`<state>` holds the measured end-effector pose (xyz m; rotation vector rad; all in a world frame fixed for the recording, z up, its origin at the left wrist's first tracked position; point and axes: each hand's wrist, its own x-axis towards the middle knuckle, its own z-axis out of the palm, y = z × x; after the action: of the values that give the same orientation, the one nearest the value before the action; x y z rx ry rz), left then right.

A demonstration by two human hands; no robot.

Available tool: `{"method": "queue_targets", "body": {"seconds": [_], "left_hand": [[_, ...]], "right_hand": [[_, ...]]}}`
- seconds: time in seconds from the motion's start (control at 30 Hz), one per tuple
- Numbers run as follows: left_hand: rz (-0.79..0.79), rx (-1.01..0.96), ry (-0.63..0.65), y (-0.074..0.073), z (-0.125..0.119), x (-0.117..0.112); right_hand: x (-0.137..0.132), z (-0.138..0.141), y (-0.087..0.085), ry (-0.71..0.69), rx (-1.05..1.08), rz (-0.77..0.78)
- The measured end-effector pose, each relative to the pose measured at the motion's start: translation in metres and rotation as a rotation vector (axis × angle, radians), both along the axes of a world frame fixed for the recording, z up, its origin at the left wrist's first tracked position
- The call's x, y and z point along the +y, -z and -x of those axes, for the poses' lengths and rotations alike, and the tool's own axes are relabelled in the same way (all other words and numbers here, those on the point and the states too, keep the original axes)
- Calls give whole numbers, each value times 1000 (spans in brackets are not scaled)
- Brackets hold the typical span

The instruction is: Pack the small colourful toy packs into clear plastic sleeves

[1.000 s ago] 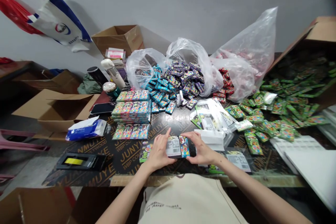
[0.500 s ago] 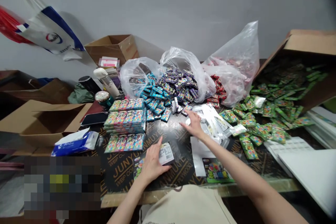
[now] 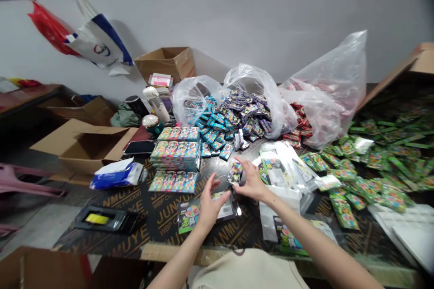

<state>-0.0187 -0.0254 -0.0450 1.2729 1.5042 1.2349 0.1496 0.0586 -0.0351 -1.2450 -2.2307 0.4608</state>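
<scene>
My right hand [image 3: 251,179] grips a small purple-and-black patterned packet [image 3: 235,173] between thumb and fingers, just above the table. Beside it, my left hand [image 3: 212,201] is open, its thumb and fingers curved apart. Under the left hand lies a flat printed pouch [image 3: 190,216] with a colourful front, and a white label shows to the right of the hand. Behind the hands are loose blue packets [image 3: 213,133] and a heap of purple packets [image 3: 247,110]. To the left stands a stack of strips of colourful packets [image 3: 176,156].
Clear plastic bags [image 3: 271,113] stand along the wall, with red packets [image 3: 300,122] near them. Green packets [image 3: 366,176] spread out at the right. White-backed pouches [image 3: 281,162] lie right of centre. A blue tissue pack [image 3: 117,174] and an open carton [image 3: 91,144] sit left.
My right hand has drawn back from the purple heap towards my left hand, now with a packet in its fingers. My left hand has lifted and turned upward. The view has swung left.
</scene>
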Motion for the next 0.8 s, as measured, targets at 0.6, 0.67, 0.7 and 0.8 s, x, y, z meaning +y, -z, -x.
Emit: {"method": "queue_targets", "body": {"seconds": [0.6,0.67,0.7,0.8], "left_hand": [[279,-388,235,-17,-1,9],[187,-147,308,-12,7,5],[117,28,346,-9,13,2],[-44,579,446,3,27,-9]], "right_hand": [[-72,-22,-22,-261,72,27],[-68,-27,-15,-191,57,-19],[-66,-31,-11,-141,35,-44],[-60,-43,3,-26,-43,-95]]}}
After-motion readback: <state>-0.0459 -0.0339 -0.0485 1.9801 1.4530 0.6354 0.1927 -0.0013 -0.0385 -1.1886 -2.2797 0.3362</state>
